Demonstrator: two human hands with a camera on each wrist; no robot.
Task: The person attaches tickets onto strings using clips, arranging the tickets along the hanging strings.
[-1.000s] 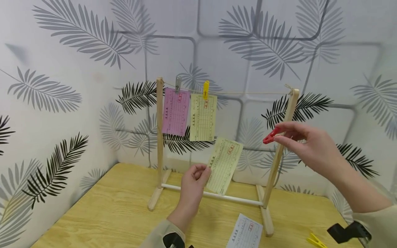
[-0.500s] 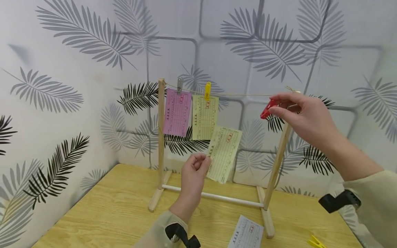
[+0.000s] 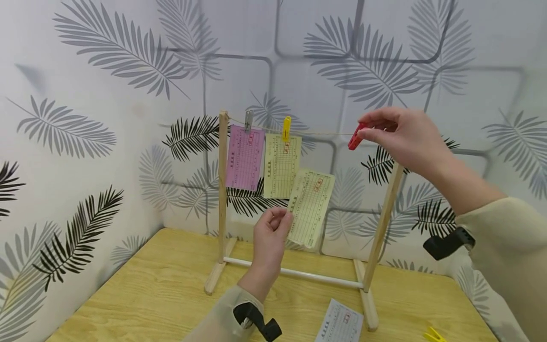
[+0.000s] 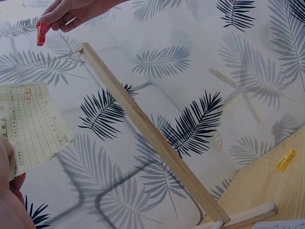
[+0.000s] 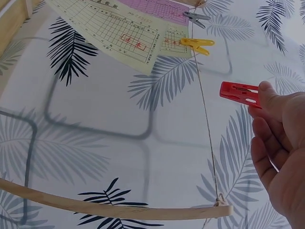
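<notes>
Pinching the red clothespin point(image 3: 355, 137) between thumb and fingertips, the right hand point(image 3: 408, 140) on my feed holds it by the handle end, nose pointing away; I cannot tell whether that nose is spread. The left hand point(image 3: 269, 237) has thumb and curled fingers closed on the left edge of a pale yellow printed receipt slip point(image 3: 312, 209), which tilts below the twine line point(image 5: 205, 114), clear of it. Clothespin and twine are apart too, as the right wrist view shows me.

I judge the step in hand to be readying this slip for the twine, with nothing clipped on it yet. To my eye the next move calls for lifting its top edge to the bare twine right of the hung slips, straightening it, then setting the clothespin over both.

Further out I count two hung slips: a pink slip point(image 3: 245, 161) under a grey clothespin point(image 3: 249, 121), and a yellow slip point(image 3: 279, 168) under a yellow clothespin point(image 3: 287, 128). One wooden rack carries the twine on two posts, left post point(image 3: 222, 190) and right post point(image 3: 384, 218), joined by one white rod point(image 3: 320, 276). On the table point(image 3: 149, 275) lie one white slip point(image 3: 339, 324) and a second yellow clothespin point(image 3: 434, 334). That makes four slips and four clothespins.
</notes>
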